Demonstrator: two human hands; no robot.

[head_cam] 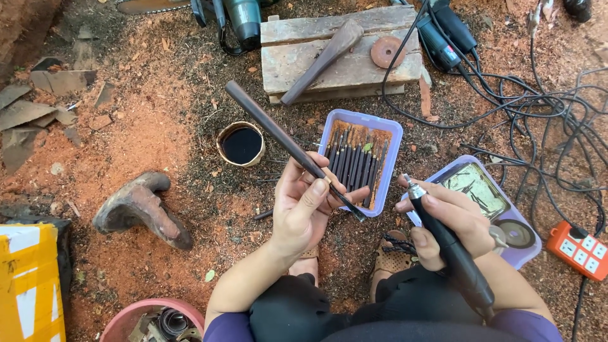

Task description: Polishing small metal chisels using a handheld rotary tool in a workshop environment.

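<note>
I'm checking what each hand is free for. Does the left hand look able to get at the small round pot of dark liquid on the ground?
Probably not as things stand: the left hand is shut on the long dark stick. The pot itself sits uncovered, with only bare ground between.

A dark brown, near-black stick [285,142] and a black rotary tool [451,247] with a silver tip. At twelve o'clock, a lilac tray [392,149] of black sticks; at nine, reddish-orange sawdust [145,133]; at three, an orange power strip [579,249] with white sockets.
</note>
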